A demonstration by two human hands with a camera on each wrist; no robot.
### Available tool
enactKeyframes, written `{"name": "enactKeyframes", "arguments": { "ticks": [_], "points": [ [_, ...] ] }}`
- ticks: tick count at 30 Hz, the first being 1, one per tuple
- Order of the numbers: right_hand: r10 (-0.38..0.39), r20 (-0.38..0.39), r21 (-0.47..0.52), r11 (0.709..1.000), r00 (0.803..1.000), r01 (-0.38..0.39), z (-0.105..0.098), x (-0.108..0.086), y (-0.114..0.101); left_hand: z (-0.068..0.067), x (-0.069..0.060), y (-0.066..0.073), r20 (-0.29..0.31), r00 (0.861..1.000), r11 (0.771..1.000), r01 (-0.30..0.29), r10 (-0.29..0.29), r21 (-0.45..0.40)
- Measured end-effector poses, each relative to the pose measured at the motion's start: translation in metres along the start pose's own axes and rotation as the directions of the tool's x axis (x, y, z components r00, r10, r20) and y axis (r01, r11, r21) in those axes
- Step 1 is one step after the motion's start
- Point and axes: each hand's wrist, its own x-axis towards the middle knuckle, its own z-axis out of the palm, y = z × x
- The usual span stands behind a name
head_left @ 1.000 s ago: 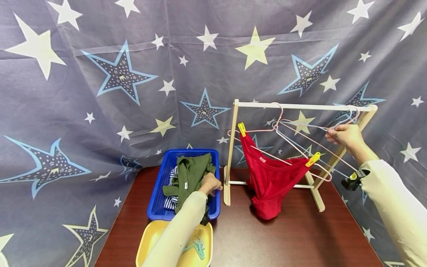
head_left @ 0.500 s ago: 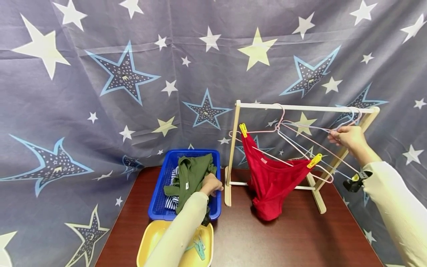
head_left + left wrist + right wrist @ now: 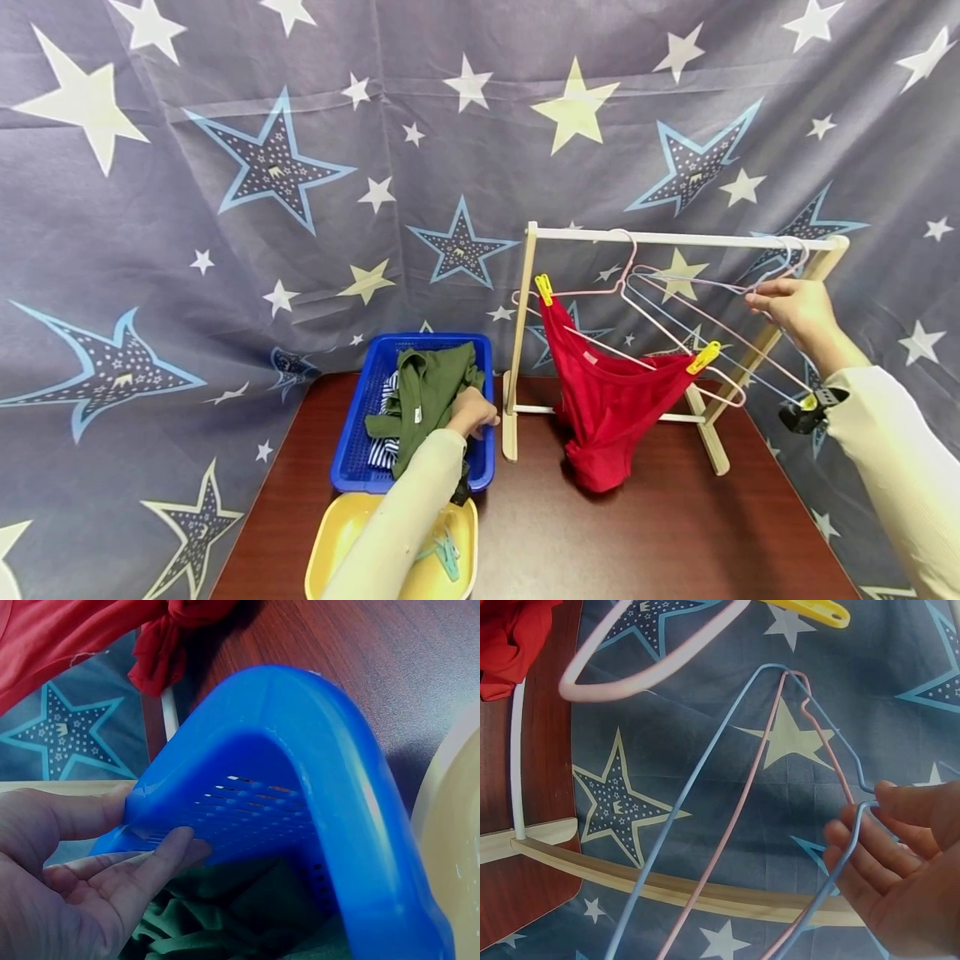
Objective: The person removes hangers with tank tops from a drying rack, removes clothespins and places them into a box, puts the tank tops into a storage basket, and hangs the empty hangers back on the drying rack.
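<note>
In the head view my left hand (image 3: 472, 412) is at the right rim of a blue plastic basket (image 3: 352, 417). The left wrist view shows the thumb outside that rim and the fingers inside, gripping it. A dark green garment (image 3: 431, 379) and a striped cloth (image 3: 384, 450) lie in the basket. At the rack's right end my right hand (image 3: 798, 312) pinches a light blue hanger (image 3: 739, 705) near its neck. A pink hanger (image 3: 742, 795) hangs close beside it. A red garment (image 3: 600, 400) hangs from another pink hanger (image 3: 628, 250) by yellow clothespins (image 3: 703, 358).
A wooden rack (image 3: 522, 325) with a white top rail (image 3: 690, 238) stands on the brown table (image 3: 570, 550). In front of the basket is a yellow tub (image 3: 330, 533) containing teal clothespins (image 3: 448, 554). A star-patterned curtain (image 3: 420, 100) hangs behind.
My right hand has shifted slightly to the right along with the blue hanger's neck. The left hand stays at the basket rim; the red garment hangs as before.
</note>
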Motion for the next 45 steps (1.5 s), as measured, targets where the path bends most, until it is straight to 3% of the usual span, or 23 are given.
{"name": "enactKeyframes", "arguments": {
  "ticks": [4, 9, 15, 19, 22, 24, 28, 32, 45],
  "points": [
    [-0.038, -0.062, -0.105, 0.994, 0.997, 0.031, -0.001, -0.001, -0.001, -0.001, 0.002, -0.001, -0.006, 1.000, 1.000, -0.002, 0.002, 0.015],
    [-0.025, -0.078, -0.091, 0.996, 0.997, 0.018, -0.003, -0.004, -0.005, 0.000, 0.004, -0.002, -0.011, 1.000, 1.000, -0.006, 0.006, 0.019],
    [-0.063, -0.164, -0.244, 0.970, 0.985, 0.021, -0.006, -0.011, -0.009, 0.002, 0.003, -0.002, -0.012, 1.000, 1.000, -0.001, 0.001, 0.008],
    [-0.126, -0.219, -0.320, 0.946, 0.968, 0.051, -0.006, -0.019, -0.023, 0.002, 0.003, -0.003, -0.008, 1.000, 1.000, -0.001, 0.001, 0.000],
    [-0.144, -0.228, -0.314, 0.947, 0.963, 0.068, -0.004, -0.026, -0.037, 0.001, 0.003, -0.003, -0.005, 1.000, 1.000, -0.001, 0.001, -0.014],
    [-0.155, -0.217, -0.286, 0.954, 0.964, 0.088, -0.002, -0.029, -0.047, 0.001, 0.002, -0.003, -0.002, 1.000, 1.000, 0.002, -0.002, -0.024],
    [-0.155, -0.155, -0.123, 0.983, 0.976, 0.137, 0.006, -0.033, -0.066, 0.000, 0.003, -0.004, 0.006, 1.000, 1.000, 0.004, -0.004, -0.026],
    [-0.147, -0.062, 0.064, 0.986, 0.987, 0.151, 0.020, -0.036, -0.082, 0.001, 0.003, -0.005, 0.008, 1.000, 1.000, 0.000, 0.000, -0.024],
    [-0.111, 0.157, 0.042, 0.994, 0.981, 0.106, 0.076, -0.033, -0.106, 0.000, 0.002, -0.006, 0.026, 1.000, 0.997, -0.007, 0.009, -0.078]
  ]
}}
